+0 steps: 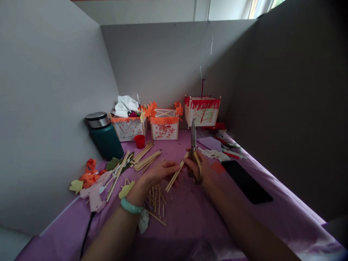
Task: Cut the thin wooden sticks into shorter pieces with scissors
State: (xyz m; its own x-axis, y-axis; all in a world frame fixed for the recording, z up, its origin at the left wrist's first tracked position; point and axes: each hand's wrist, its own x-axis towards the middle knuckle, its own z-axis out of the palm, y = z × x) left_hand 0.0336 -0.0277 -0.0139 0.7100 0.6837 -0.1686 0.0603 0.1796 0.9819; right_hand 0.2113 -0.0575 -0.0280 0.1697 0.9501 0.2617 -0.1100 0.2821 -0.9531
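Holding a few thin bamboo sticks near the middle of the desk, the left hand closes its fingers around them, while the right hand grips scissors, blades upright and shut. Trimming seems in hand; a cut would need the blades opened across the stick ends. Purple cloth covers the desk; paper lanterns line its far edge, grey partitions enclose it.

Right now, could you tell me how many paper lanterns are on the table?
3, along the back: left lantern by the flask, middle lantern, right lantern in the corner.
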